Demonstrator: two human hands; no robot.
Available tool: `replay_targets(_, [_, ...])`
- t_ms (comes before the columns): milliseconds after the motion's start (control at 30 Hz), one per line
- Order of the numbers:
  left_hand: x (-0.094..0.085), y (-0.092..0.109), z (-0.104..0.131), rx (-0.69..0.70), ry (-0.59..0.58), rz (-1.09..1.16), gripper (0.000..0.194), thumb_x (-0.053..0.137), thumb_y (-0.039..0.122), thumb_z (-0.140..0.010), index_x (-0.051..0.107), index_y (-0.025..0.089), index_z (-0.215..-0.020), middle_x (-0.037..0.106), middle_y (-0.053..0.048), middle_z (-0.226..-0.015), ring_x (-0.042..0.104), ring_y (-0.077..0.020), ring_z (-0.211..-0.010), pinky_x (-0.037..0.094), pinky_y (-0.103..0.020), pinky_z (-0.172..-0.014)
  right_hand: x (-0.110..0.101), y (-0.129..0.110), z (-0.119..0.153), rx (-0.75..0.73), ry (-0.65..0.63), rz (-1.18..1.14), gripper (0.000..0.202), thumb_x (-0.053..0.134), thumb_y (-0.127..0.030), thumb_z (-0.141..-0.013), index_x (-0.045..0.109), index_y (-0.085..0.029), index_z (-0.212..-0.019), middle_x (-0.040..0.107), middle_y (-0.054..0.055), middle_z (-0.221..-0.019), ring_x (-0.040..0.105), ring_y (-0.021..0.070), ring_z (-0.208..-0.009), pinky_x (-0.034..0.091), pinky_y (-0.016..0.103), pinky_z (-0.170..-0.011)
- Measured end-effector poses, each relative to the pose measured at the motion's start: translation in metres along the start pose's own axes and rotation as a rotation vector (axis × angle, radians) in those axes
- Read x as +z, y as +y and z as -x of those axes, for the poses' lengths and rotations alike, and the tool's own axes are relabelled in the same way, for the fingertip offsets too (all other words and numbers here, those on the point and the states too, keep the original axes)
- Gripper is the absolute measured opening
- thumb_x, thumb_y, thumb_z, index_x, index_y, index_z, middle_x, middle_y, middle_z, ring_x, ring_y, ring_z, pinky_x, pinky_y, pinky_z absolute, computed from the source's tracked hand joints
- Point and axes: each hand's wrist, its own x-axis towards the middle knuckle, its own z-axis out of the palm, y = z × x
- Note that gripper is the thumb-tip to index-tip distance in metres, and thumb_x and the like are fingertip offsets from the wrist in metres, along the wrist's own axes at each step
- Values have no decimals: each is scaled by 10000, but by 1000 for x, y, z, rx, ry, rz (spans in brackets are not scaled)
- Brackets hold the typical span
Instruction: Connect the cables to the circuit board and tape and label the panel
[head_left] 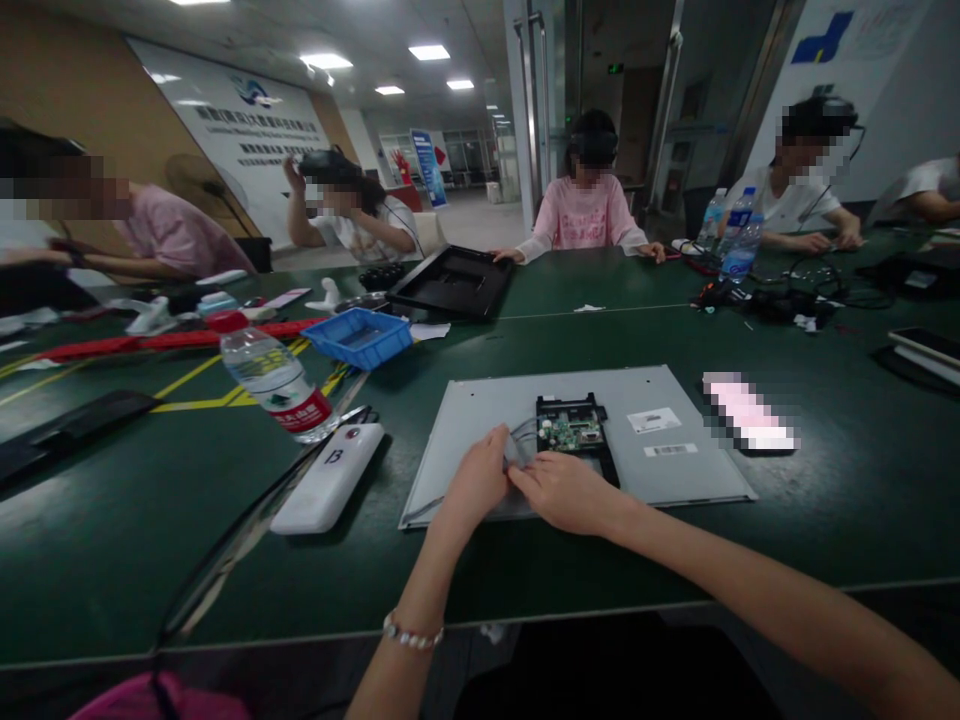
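Observation:
A flat silver-grey display panel [487, 405] lies on the table in front of me with its back up. On it sits a black plastic frame [574, 402] carrying a green circuit board [576, 430]. Thin grey cables [527, 428] run from the board's left side to my fingers. Over the panel's near half, my left hand [478, 478] is closed in a pinch on the grey cables. My right hand [570, 492] meets it from the right, fingers closed at the same spot; what its fingertips hold is hidden. White labels [652, 420] are stuck on the panel's right part.
Left of the panel lie a white power bank [330, 480] and a tilted water bottle [274, 385]. Beyond are a blue tray [360, 338] and a black housing [457, 280]. A lit phone [750, 412] lies on the right. Several people sit around the table [525, 570].

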Motion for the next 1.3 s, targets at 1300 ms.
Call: replay_targets(1300, [-27,5,15,276,179,-183,216,423,201,-889,638,180,-873,616,-79,-892,557,-200,-847,424,-326,-762,-14,156,47,794,-17,-6,316,404,-155,-863,677,-153,-1021,665,125,-1044,586,230,-1012,423,316,-873])
